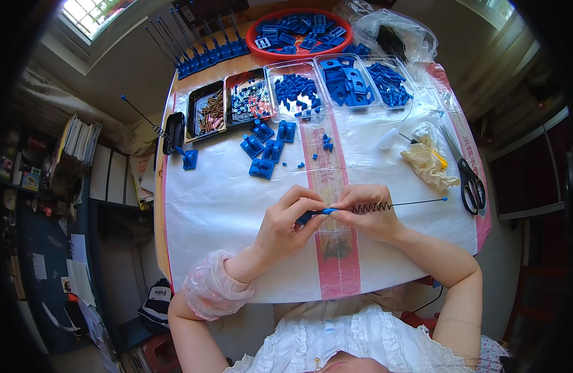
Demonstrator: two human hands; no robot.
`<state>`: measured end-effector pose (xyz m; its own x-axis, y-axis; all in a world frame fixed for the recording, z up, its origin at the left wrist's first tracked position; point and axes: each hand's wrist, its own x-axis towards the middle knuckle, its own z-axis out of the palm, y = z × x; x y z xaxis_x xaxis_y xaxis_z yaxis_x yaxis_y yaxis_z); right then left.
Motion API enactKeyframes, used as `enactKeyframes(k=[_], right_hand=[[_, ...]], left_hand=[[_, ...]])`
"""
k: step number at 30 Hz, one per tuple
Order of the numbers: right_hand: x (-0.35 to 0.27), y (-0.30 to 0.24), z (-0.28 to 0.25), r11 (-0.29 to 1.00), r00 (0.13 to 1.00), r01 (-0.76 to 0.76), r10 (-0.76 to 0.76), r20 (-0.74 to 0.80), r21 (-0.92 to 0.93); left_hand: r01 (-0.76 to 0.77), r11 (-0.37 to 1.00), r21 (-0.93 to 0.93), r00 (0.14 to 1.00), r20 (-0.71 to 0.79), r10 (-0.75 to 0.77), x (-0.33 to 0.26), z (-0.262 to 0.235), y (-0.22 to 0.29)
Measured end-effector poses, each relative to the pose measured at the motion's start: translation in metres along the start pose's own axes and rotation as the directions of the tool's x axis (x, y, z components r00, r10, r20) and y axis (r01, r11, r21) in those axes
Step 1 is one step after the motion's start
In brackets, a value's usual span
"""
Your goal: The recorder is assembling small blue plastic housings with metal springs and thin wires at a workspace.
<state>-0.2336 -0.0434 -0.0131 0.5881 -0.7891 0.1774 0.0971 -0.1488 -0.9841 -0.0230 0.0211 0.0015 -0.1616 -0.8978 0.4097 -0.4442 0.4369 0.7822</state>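
Over the middle of the table, my left hand pinches a blue plastic piece, partly hidden under its fingers. My right hand grips the other end, thumb and fingertips closed on the blue stem of a black spring antenna. The antenna's coil crosses my right palm, and its thin rod with a blue tip points right. The fingertips of both hands almost meet. Beyond them lie several blue clip bases and a few small blue caps.
Open trays hold brown screws, silver nuts, blue caps, flat blue parts and blue stems. Behind stand a red basin and a row of upright antennas. Black-handled scissors and crumpled cloth lie right.
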Motion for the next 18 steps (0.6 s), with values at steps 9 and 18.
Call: enactKeyframes(k=[9,18], right_hand=[[0.0008,0.0013,-0.0013,0.990,0.993,-0.113,0.115,-0.021,0.084],[0.0015,-0.0014,-0.0007,0.989,0.989,-0.141,0.142,-0.026,0.042]], left_hand=[[0.095,0.994,-0.050,0.995,-0.031,-0.096,0.0051,0.0000,0.0060],[0.068,0.997,-0.035,0.998,-0.008,-0.069,0.0016,0.0010,0.0007]])
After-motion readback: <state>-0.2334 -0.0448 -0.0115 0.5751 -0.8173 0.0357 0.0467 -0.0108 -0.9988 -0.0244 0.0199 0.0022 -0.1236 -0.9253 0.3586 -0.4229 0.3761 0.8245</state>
